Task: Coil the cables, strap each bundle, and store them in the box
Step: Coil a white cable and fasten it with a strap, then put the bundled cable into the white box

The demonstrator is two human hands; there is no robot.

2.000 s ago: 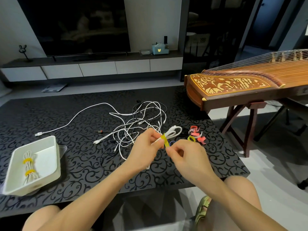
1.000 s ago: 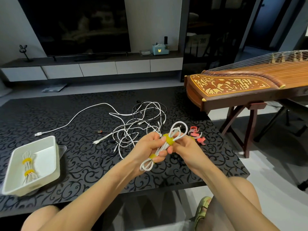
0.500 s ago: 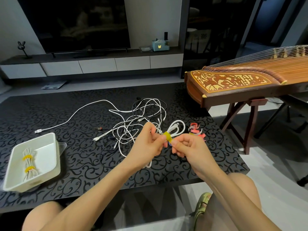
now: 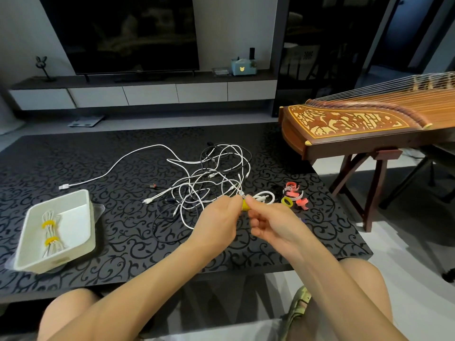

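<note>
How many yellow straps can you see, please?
4 yellow straps: two around the bundle in the white box, one on the coiled cable held by the left hand and right hand, one loose beside the pink straps. Others may be hidden by the hands.

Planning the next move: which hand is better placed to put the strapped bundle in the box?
Probably the left hand: it grips the bundle, and the box lies on its side.
</note>
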